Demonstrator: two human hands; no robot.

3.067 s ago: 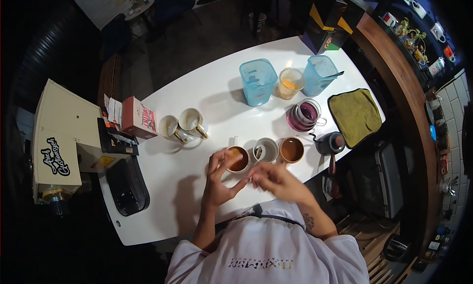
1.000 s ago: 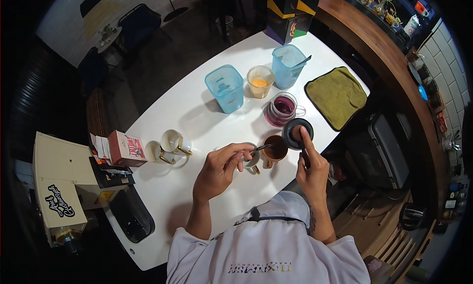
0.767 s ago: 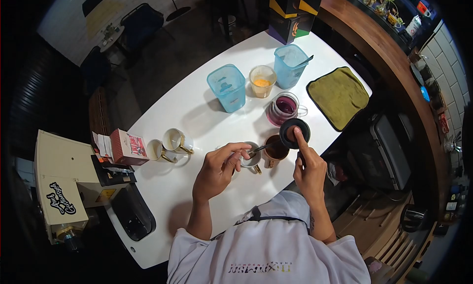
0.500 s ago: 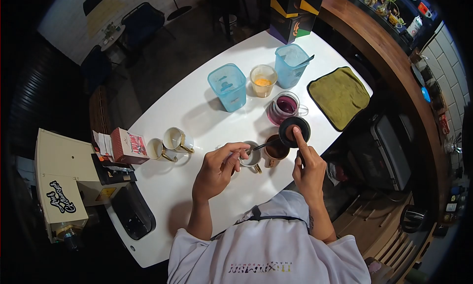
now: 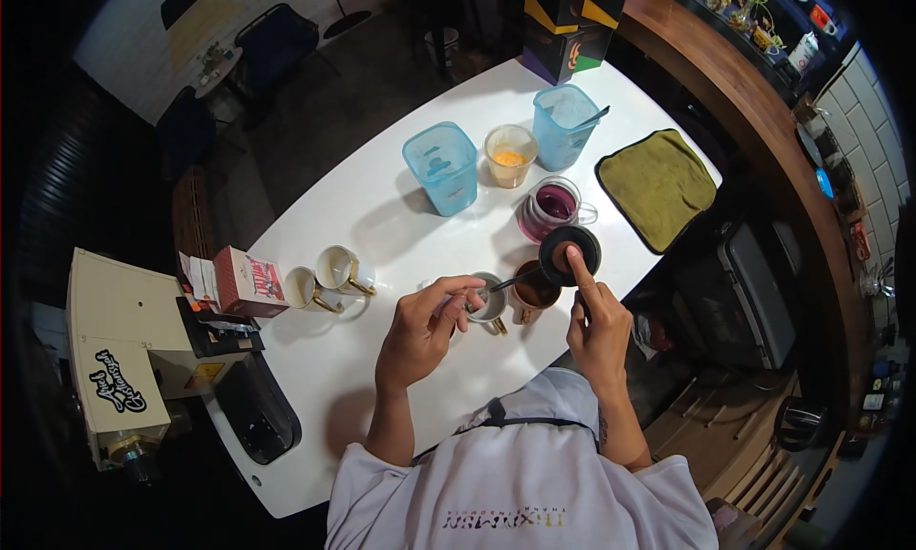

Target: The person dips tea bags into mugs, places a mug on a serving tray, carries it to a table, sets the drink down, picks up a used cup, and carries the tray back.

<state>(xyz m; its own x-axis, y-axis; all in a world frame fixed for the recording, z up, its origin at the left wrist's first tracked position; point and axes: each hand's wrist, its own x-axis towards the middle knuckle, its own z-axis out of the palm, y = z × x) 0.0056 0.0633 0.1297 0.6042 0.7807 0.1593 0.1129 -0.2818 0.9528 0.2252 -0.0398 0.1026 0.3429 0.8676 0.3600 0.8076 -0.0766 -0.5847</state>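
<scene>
My left hand (image 5: pixel 425 326) is closed, pinching a thin dark-handled spoon (image 5: pixel 508 282) that slants over a white cup (image 5: pixel 492 307) towards a brown cup (image 5: pixel 539 290) of dark liquid. I cannot tell whether its far end dips in. In my right hand (image 5: pixel 601 332) is a round black piece with a brown middle (image 5: pixel 584 269), tilted above the brown cup's right side; my index fingertip rests on its middle. Just beyond stands a glass jug (image 5: pixel 536 224) of purple-red liquid. The fingers of my right hand hide the lower part of the black piece.
Two blue plastic containers (image 5: pixel 447 183) and a clear cup with something yellow (image 5: pixel 510 159) stand farther back. A green cloth (image 5: pixel 656 189) lies at right. Two gold-handled white mugs (image 5: pixel 342 269), a red-and-white box (image 5: pixel 250 281) and a cream machine (image 5: pixel 129 311) are at left.
</scene>
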